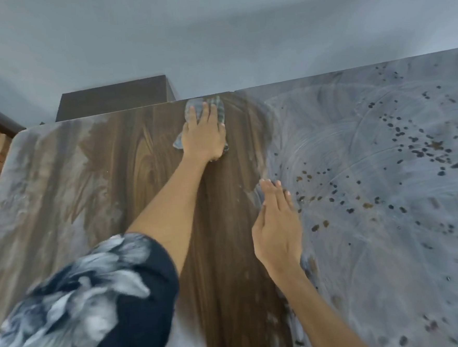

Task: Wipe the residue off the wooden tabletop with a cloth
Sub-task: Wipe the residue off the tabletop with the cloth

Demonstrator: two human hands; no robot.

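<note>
The left hand (203, 133) presses a striped grey cloth (194, 112) flat against the wooden counter (145, 157), right at its far edge. The fingers lie straight over the fabric, so this grip is an open palm bearing down, not a clutch; a corner of cloth pokes out by the thumb side. The right hand (276, 224) rests nearer the body and to the right of the cloth hand, fingers straight and relaxed, its fingertips (269, 182) at the border of the pale residue (369, 142); it holds nothing.

Around and below the cloth hand runs a band of clean dark wood. To the right of it lies a wide film of whitish smear dotted with dark brown specks (421, 146); to the left, thinner grey streaks (35, 170) are left.

The step in hand appears to be a wiping stroke at its far reach. Next, the cloth likely wants drawing back toward the body, then shifting rightward into the speckled patch, with steady pressure.
</note>
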